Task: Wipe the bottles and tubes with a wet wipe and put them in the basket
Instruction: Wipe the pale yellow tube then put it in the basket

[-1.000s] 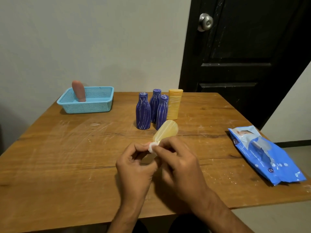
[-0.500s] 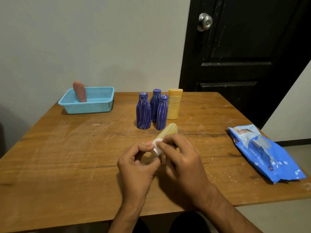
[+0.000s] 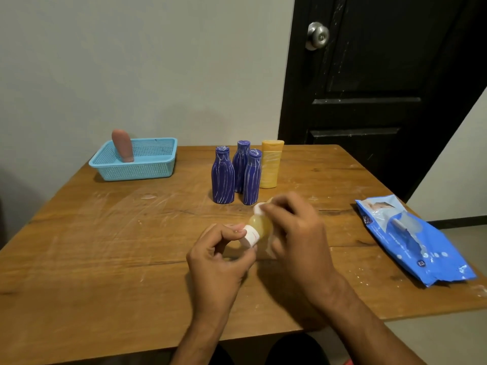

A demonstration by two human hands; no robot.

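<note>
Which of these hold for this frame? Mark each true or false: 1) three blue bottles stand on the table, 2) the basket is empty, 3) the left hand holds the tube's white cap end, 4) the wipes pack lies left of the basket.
1) True: three blue bottles stand on the table beside a yellow bottle.
2) False: the basket holds an upright pink tube.
3) True: the left hand pinches the white cap of the yellow tube; the right hand holds a wipe on it.
4) False: the wipes pack lies at the table's right edge.
</note>
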